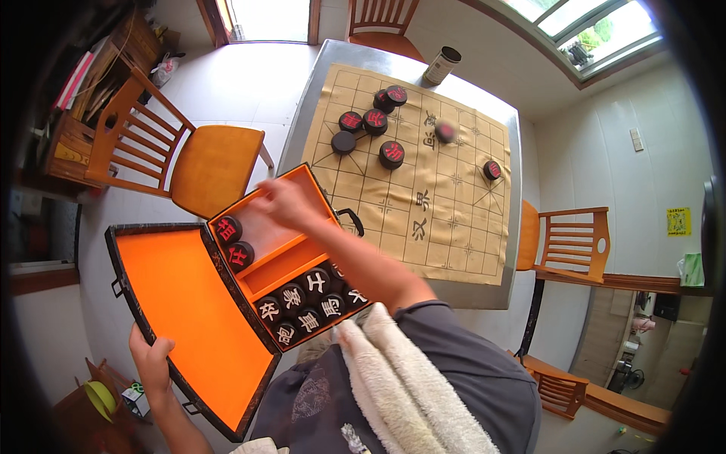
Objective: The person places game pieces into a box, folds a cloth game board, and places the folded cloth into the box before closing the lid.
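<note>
An open xiangqi case has an orange-lined lid (187, 306) and a compartmented base (283, 249). My left hand (150, 357) grips the lid's outer edge, thumb on the lining. Over the base's far compartment is my right hand (286, 207), blurred by motion; whether its fingers hold anything is unclear. Two red-marked pieces (232, 241) lie in that compartment. The near one holds several white-marked pieces (306, 301), some hidden by my right forearm. Several black pieces with red characters (391, 154) rest on a xiangqi board sheet (385, 238); one piece (445, 131) looks smeared. Another shows a plain black face (343, 143).
The sheet covers most of a metal-edged table (499, 298). At its far edge stands an open-topped can (442, 65). Wooden chairs are at the left (210, 164), far side (383, 25) and right (573, 244). A pale towel (420, 391) hangs over my chest.
</note>
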